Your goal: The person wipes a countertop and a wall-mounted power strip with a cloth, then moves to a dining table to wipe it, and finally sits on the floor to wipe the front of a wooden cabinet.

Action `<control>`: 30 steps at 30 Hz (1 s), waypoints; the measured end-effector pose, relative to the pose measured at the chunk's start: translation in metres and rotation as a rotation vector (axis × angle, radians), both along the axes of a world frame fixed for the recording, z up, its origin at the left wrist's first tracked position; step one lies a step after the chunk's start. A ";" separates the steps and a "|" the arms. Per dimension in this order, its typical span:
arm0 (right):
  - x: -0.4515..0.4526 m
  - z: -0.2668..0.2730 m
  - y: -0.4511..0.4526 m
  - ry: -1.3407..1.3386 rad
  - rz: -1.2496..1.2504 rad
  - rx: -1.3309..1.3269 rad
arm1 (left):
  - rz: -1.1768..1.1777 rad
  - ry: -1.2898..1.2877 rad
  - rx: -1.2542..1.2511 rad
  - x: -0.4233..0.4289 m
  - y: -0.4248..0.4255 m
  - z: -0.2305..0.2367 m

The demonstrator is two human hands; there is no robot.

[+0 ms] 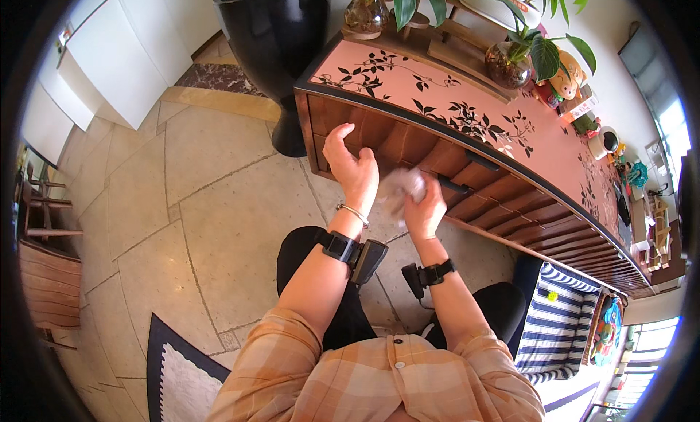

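My right hand (427, 210) grips a crumpled, whitish cloth-like thing (406, 187), blurred, in front of the wooden cabinet's drawers. To its left, my left hand (354, 165) is raised with its fingers apart and curved, holding nothing; a metal bangle (353, 216) circles that wrist. Both forearms wear black strapped devices. Before me stands the long cabinet (377, 128) with carved wooden fronts, black handles (453, 185) and a pink top cover (459, 102) patterned with black leaves. Whether the blurred thing touches the cabinet front, I cannot tell.
Glass vases with plants (508, 65), a pig figurine (567, 76) and a white cup (603, 142) stand on the cabinet. A glossy black pedestal (270, 39) adjoins its left end. A striped sofa (558, 318) lies right, a dark-bordered rug (183, 378) lower left.
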State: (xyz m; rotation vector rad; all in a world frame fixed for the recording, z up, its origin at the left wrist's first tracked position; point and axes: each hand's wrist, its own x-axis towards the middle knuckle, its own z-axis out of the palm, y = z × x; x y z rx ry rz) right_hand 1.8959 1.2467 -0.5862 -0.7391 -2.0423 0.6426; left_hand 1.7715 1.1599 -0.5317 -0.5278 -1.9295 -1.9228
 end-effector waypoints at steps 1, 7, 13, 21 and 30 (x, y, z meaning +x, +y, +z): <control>-0.006 0.018 0.001 0.113 0.009 0.124 | -0.019 -0.037 0.002 0.001 0.001 -0.002; -0.049 0.057 -0.002 0.111 0.170 0.482 | -0.068 -0.074 0.040 0.006 0.009 -0.005; -0.035 0.001 -0.001 -0.167 0.154 0.164 | -0.099 -0.091 0.025 0.008 0.011 -0.018; -0.001 0.027 0.004 0.122 0.145 -0.316 | -0.727 -0.755 0.011 0.040 0.018 -0.028; 0.064 0.097 0.017 0.187 0.396 -0.408 | -0.372 -0.384 0.346 0.016 -0.017 0.009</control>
